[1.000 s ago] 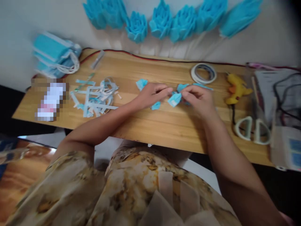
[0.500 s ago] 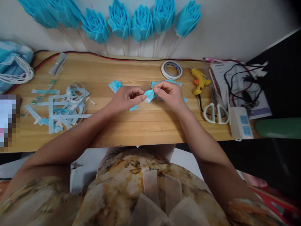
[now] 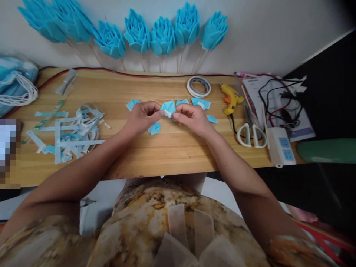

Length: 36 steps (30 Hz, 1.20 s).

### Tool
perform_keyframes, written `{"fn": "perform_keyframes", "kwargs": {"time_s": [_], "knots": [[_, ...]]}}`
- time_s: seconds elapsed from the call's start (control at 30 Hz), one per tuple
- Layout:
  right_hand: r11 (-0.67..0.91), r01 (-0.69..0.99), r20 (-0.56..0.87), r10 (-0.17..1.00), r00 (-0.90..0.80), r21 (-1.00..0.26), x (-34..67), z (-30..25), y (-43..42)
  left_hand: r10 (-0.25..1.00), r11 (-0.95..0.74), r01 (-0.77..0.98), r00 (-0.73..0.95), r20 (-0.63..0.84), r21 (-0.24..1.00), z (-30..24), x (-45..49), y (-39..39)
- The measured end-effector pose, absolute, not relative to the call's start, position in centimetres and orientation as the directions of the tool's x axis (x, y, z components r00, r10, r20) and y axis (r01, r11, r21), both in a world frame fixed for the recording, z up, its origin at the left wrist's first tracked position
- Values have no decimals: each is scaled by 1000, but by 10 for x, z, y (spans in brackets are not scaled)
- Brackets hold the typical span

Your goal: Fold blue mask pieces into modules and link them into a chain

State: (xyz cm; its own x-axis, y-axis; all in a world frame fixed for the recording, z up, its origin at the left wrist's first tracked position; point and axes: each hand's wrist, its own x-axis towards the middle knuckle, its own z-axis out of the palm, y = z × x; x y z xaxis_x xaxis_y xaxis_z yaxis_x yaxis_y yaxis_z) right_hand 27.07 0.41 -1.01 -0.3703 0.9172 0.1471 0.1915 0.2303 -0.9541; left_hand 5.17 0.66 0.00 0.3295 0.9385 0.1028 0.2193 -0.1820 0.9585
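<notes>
A small folded blue petal with a white strip along its lower edge is pinched between both hands above the table. My left hand grips its left side between thumb and fingers. On the right side, my right hand closes on the petal's corner. Several similar blue pieces lie around the hands: one piece behind the left hand, one small piece in front of it, and another piece beyond the right hand.
Beyond the hands lies a roll of white tape. To the right are a yellow glue gun, scissors and a power strip. Cut strips are heaped on the left. Blue flowers on sticks stand along the wall.
The petal has turned so its folded face and white strip show more fully, and both hands now hold its sides. The whole view has shifted slightly.
</notes>
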Motion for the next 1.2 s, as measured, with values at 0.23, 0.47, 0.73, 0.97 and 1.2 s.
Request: {"fn": "perform_keyframes", "kwargs": {"time_s": [0.23, 0.47, 0.73, 0.97, 1.2], "knots": [[279, 211, 186, 909, -373, -937, 269, -8, 3, 933, -152, 208, 354, 71, 966, -1, 52, 7], [257, 241, 175, 933, -315, -936, 268, -7, 2, 959, -171, 199, 258, 116, 965, 2, 52, 3], [262, 232, 206, 949, -240, -937, 263, -6, -1, 891, -447, 409, 285, 354, 796, 10, 58, -11], [293, 285, 225, 942, -250, -912, 257, -3, -9, 869, -493, 490, 311, 385, 719, 0, 56, -7], [326, 347, 247, 935, -254, -879, 255, -1, -12, 877, -479, 478, 304, 374, 736, -1, 56, -7]]}}
